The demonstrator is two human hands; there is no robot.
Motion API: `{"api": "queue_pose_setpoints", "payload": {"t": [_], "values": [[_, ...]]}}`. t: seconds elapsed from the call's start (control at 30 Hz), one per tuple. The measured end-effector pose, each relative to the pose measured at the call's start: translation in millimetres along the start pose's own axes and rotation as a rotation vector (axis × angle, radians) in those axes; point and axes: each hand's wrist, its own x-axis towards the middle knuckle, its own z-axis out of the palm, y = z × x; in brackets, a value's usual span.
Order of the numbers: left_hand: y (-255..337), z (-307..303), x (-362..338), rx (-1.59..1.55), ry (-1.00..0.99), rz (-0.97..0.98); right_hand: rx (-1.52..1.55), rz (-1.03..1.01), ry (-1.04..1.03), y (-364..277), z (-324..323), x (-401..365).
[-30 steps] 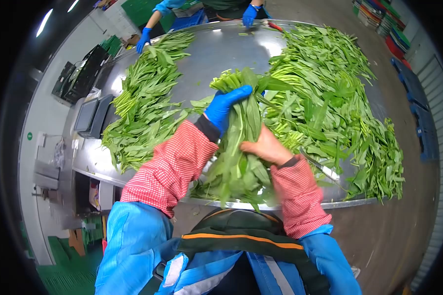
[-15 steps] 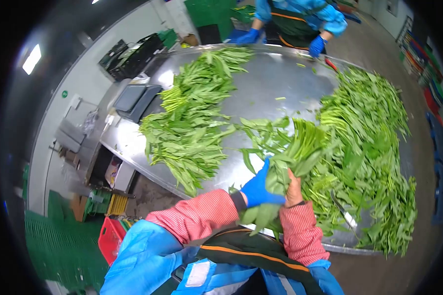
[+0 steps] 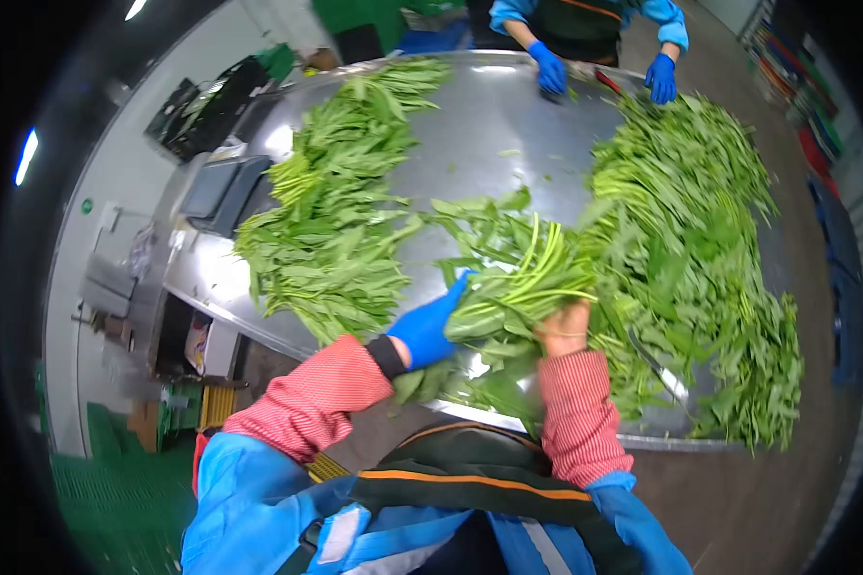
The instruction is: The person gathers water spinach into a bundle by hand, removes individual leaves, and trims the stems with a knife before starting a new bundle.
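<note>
A loose bunch of long-stemmed leafy greens [image 3: 523,283] is in front of me, over the near part of the metal table [image 3: 489,125]. My left hand [image 3: 430,328], in a blue glove, is closed around its leafy left side. My bare right hand [image 3: 564,328], blurred by motion, is closed at the stems on the right side, its fingertips partly hidden by greens. More loose leaves lie under and behind the bunch. To the right of my right hand, a knife [image 3: 669,381] with a pale handle lies among the greens.
A large heap of greens [image 3: 690,240] covers the table's right side; a row of bunches [image 3: 331,220] runs down the left. Beyond it sits a grey scale-like device [image 3: 222,192]. Across the table, a person in blue gloves [image 3: 548,69] stands near a red-handled tool [image 3: 608,81].
The bunch has tipped from upright stems to stems slanting right, spreading looser. My left hand has moved left and up. The other person's hands have shifted right, and the view has moved.
</note>
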Motion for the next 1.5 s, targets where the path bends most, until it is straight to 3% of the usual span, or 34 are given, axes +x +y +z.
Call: {"api": "queue_pose_setpoints", "payload": {"t": [0.03,0.1,0.17,0.23,0.3,0.33,0.43,0.47,0.57,0.6,0.67,0.77,0.8,0.9,0.97,1.1,1.17,1.2,1.3,1.37,1.4,1.5], "values": [[8,-9,-4,0.01,-0.042,-0.05,-0.045,-0.051,0.074,-1,-5,9],[8,-17,-11,0.101,0.003,-0.009,-0.153,0.091,0.376,-28,-5,5],[10,-29,-15,0.229,0.001,-0.028,-0.145,-0.024,0.404,-46,-3,5],[6,-40,-15,0.214,0.093,0.03,0.018,-0.04,0.3,-69,-8,-1],[2,-56,-8,0.147,0.141,0.024,-0.19,-0.157,0.341,-89,14,-27],[-63,-39,-3,0.224,0.054,-0.001,-0.082,-0.15,-0.069,-103,-24,-18],[-48,-32,0,0.219,-0.025,0.068,-0.385,0.044,0.091,-98,2,-31],[-57,-31,7,0.034,-0.093,-0.138,-0.496,0.127,0.049,-101,-5,-31],[-39,-39,5,-0.223,-0.104,-0.273,-0.902,-0.14,0.217,-103,0,-29],[-39,-37,5,-0.261,-0.13,-0.196,-0.9,-0.13,0.234,-99,12,-32],[-38,-33,6,-0.34,-0.184,-0.037,-1.189,-0.261,0.03,-83,13,-20],[-4,-34,5,-0.266,-0.202,-0.111,-1.478,-0.396,-0.242,-44,31,-19],[-1,-36,5,-0.363,-0.21,-0.187,-1.464,-0.434,-0.284,-39,28,-18],[-38,-37,-8,-0.536,-0.173,-0.193,-1.093,-0.153,0.147,-87,25,-17],[-49,-36,-14,-0.565,-0.158,-0.175,-0.804,-0.229,0.172,-110,24,-24],[-40,-33,-15,-0.508,-0.112,-0.133,-1.212,0.082,0.003,-88,43,-31],[-40,-27,-13,-0.471,-0.104,-0.187,-1.621,-0.077,-0.309,-59,51,-29],[-34,-28,-17,-0.494,-0.067,-0.243,-1.459,-0.295,-0.51,-42,51,-26],[-39,-38,-21,-0.608,-0.148,-0.143,-1.184,-0.245,-0.185,-85,50,-33],[-33,-41,-29,-0.618,-0.114,-0.177,-0.624,-0.082,0.074,-118,49,-43],[-31,-42,-32,-0.589,-0.098,-0.185,-0.548,-0.149,-0.003,-128,46,-39],[-37,-38,-38,-0.4,-0.019,-0.147,-1.06,-0.031,-0.042,-130,42,-38]]}}
